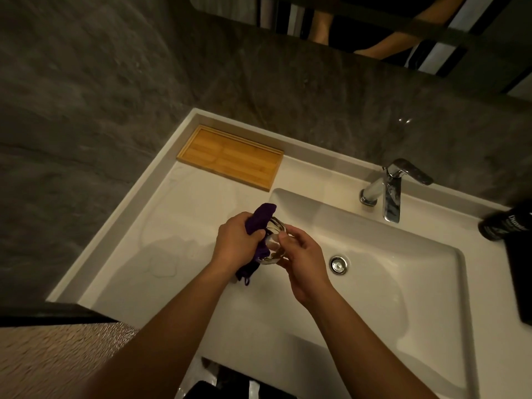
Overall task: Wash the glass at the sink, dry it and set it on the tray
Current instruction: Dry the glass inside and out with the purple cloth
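Note:
A clear glass (275, 243) is held on its side above the left edge of the white sink basin (403, 283). My right hand (305, 263) grips the glass from the right. My left hand (239, 243) clutches a purple cloth (260, 218) that is pressed into and around the glass's mouth, with its tail hanging down below the hand. A bamboo tray (230, 156) lies flat on the counter at the back left, with nothing on it.
A chrome faucet (391, 191) stands at the back of the basin, no water running, and the drain (338, 264) sits mid-basin. Wet patches mark the white counter (161, 254) on the left. A dark bottle (506, 223) lies at the right edge. A mirror hangs above.

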`<state>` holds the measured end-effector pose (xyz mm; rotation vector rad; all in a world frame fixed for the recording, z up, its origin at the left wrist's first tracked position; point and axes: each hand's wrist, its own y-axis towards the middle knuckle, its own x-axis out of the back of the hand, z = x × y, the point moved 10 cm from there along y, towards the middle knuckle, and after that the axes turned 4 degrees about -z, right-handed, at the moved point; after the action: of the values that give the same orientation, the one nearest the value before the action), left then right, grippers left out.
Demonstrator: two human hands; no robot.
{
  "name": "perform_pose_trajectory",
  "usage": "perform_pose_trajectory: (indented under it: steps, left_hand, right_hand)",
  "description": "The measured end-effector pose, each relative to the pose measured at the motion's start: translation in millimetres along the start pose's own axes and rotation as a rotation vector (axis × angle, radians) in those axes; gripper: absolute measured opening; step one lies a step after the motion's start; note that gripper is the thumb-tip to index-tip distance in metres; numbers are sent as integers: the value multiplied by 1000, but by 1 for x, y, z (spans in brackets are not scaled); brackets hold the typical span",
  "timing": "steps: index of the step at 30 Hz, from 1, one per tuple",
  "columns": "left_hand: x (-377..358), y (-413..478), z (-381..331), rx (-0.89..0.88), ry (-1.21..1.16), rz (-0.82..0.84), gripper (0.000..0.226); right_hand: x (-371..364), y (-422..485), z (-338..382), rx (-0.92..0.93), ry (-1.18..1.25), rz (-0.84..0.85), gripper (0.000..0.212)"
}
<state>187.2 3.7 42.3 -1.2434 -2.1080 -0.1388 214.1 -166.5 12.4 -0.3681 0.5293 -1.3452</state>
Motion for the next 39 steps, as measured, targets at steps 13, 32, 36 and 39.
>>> perform_pose_trajectory:
  steps: [13,32,36,39]
  left_hand:
    - [1,-3,13,84,-484,51,46]
    - [5,-53,-40,-772,147,16,66]
    - [-5,-43,-42,-776,172,144,60]
    - [-15,-46,-50,-874,386,150,50]
  right_hand:
    - [6,6,12,2,75,-43,26]
    - [14,6,16,-70,181,-101,25]
    - [17,5,13,-114,105,-107,18]
    - [16,4,9,-128,36,-84,19]
